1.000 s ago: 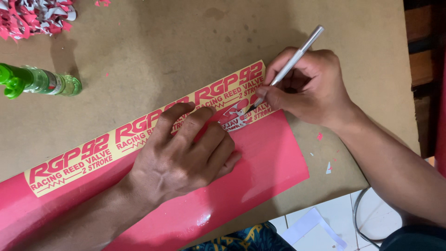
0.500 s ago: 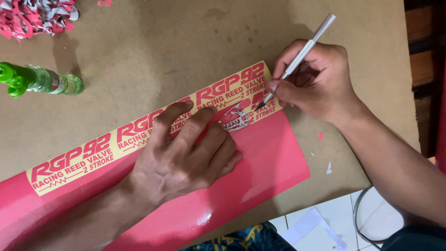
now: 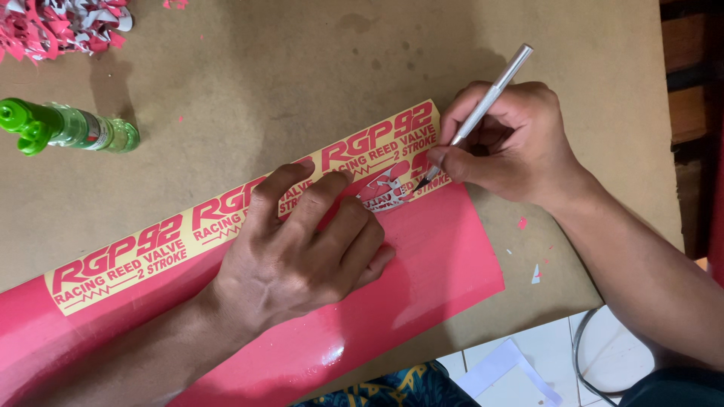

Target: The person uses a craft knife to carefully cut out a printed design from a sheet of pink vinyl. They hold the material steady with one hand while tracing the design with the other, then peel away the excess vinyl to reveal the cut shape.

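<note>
Craft knife [image 3: 483,111] between right fingers [image 3: 452,160]

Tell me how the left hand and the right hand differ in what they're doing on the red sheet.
The left hand lies flat, palm down, fingers spread on the red vinyl sheet; the right hand is curled in a pen grip. The left hand holds nothing; the right hand holds a slim silver craft knife, tip at a lifted cut piece. Both rest by the yellow lettered strip.

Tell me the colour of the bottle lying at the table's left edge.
Clear green, with a bright green cap: the bottle, seen in the head view.
</note>
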